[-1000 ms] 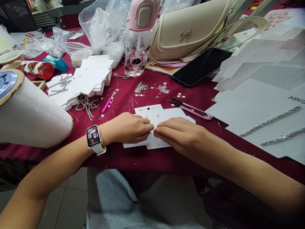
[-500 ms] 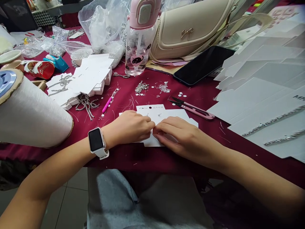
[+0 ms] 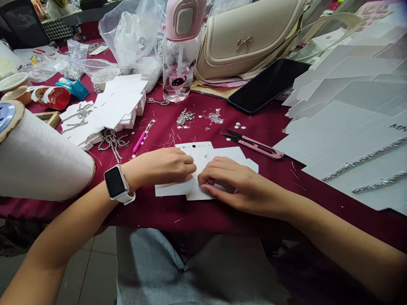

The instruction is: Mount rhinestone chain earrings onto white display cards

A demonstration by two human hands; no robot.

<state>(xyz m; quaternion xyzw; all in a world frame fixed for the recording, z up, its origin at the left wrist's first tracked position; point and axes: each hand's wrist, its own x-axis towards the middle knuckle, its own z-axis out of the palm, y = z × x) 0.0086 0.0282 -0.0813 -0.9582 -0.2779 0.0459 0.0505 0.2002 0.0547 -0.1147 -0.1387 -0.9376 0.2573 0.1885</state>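
Observation:
A white folding jewelry card lies on the table in front of me, with a hole and small print on its top flap. One tiny metal stud shows on it. My left hand, wearing a white watch at the wrist, rests over the card's left part with its fingers curled in; whatever they pinch is hidden. To the right, my right hand touches the card with thumb and fingers bent together, and anything between them is too small to make out. A gap separates both hands.
Pink thread snips, a magenta hook tool, silver findings and clear bits lie beyond the card. A thread spool stands left; a bottle, bag and phone behind. Stacked cards fill the right.
My hands have come apart; they met over the card's middle before. My left hand has moved left, baring more of the card's lower left. The view has shifted slightly.

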